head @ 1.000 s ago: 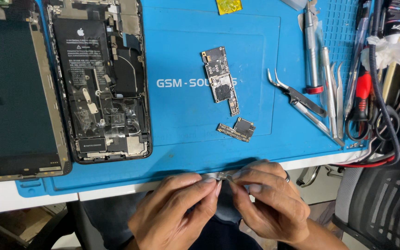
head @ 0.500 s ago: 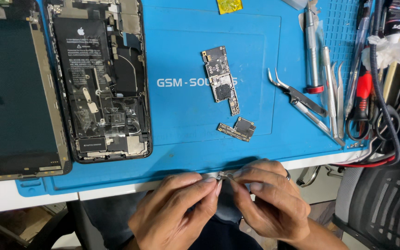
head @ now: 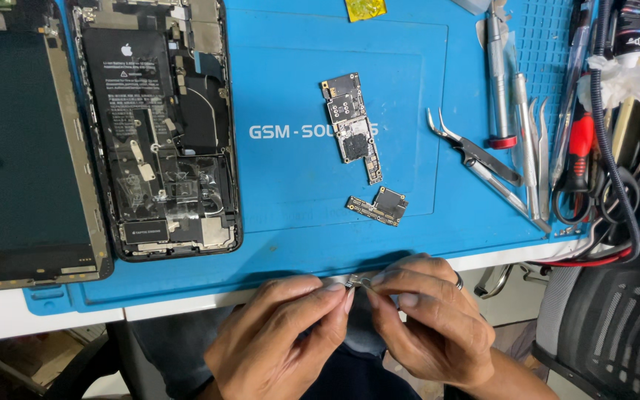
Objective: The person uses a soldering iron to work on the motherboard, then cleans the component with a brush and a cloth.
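Note:
My left hand (head: 283, 337) and my right hand (head: 427, 318) meet just below the front edge of the blue work mat (head: 298, 207). Together their fingertips pinch a small metal part (head: 357, 281), mostly hidden by the fingers. On the mat above them lie a long circuit board (head: 351, 126) and a smaller L-shaped board (head: 379, 206). An opened phone body (head: 158, 126) with its insides showing lies at the left, and its detached screen (head: 24, 148) lies face down beside it.
Tweezers (head: 531, 159), cutting pliers (head: 475, 152), a metal-handled tool (head: 496, 74) and a tangle of cables with red-handled tools (head: 616, 148) crowd the mat's right side. A black mesh chair (head: 616, 326) stands at the lower right. A yellow scrap (head: 365, 9) lies at the top.

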